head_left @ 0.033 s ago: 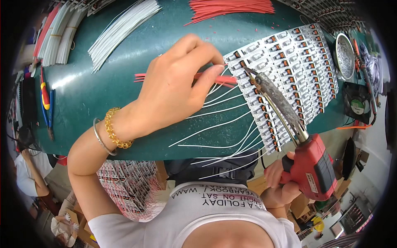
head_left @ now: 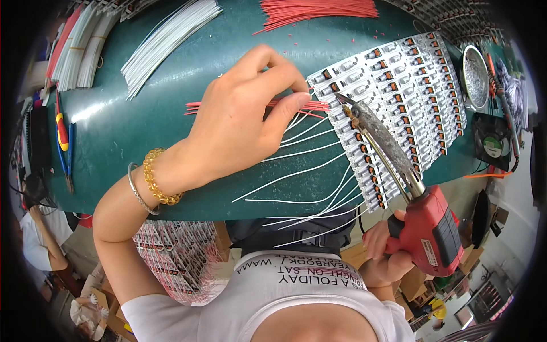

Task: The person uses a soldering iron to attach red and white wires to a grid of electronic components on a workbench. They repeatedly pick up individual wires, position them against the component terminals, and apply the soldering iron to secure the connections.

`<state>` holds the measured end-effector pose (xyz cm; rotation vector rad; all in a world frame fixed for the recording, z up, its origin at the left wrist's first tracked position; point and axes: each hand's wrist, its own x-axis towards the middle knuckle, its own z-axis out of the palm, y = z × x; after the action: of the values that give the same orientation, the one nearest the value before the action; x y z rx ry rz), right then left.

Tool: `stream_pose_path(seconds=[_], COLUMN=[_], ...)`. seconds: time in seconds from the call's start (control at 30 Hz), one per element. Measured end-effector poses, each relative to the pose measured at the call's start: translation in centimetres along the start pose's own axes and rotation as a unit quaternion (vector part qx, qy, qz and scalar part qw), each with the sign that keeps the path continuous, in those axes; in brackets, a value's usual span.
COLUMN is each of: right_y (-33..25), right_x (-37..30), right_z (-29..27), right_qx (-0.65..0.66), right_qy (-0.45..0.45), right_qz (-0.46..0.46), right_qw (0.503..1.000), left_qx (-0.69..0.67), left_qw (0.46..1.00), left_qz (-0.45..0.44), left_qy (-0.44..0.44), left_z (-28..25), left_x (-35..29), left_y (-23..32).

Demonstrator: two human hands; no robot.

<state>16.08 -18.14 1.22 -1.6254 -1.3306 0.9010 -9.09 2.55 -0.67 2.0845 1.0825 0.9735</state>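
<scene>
My left hand [head_left: 245, 111] is closed, thumb and fingertips pinched at the left edge of a panel of small white circuit modules [head_left: 364, 91]. Several thin red wires [head_left: 313, 106] run under and through its fingers, their ends reaching the panel. White wires [head_left: 305, 170] fan out leftward from the panel's near-left edge. My right hand [head_left: 390, 251] grips the handle of a red and black soldering gun [head_left: 436, 233]. Its dark tip points up-left, at or just over the modules beside my left fingertips. Whether the tip touches a module cannot be made out.
White wire bundles [head_left: 171, 43] and red wires [head_left: 319, 8] lie along the green table's far side. Pliers with red-yellow handles [head_left: 61, 131] and blue-handled ones [head_left: 70, 151] lie left. A metal bowl [head_left: 474, 77] and a small fan [head_left: 493, 142] stand right. Other people are at lower left.
The red wires by my left hand have shifted slightly and lie a little more spread. Both hands and the soldering gun are almost where they were.
</scene>
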Motion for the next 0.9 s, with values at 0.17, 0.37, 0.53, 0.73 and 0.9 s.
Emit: stream_pose_path(seconds=[0.17,0.37,0.53,0.73,0.9], right_y=[-1.4,-2.7,-2.8,-0.2,-0.9], right_x=[0.5,1.9,1.6,0.3,0.8], right_z=[2.0,3.9,3.9,2.2,2.2], right_qx=[0.053,0.166,0.118,0.035,-0.003], right_qy=[0.057,0.088,0.097,0.052,0.018], right_qz=[0.081,0.082,0.092,0.04,0.01], right_qw=[0.994,0.979,0.984,0.997,1.0], left_qx=[-0.003,0.017,0.022,0.036,0.037], left_qw=[1.0,1.0,1.0,0.999,0.999], left_qz=[-0.007,-0.022,-0.015,-0.011,-0.011], left_qy=[-0.027,-0.006,0.0,0.003,-0.001], left_z=[-0.2,0.8,1.0,1.0,1.1], left_x=[-0.2,-0.6,-0.6,-0.8,-0.8], left_y=[0.1,0.1,0.1,0.1,0.1])
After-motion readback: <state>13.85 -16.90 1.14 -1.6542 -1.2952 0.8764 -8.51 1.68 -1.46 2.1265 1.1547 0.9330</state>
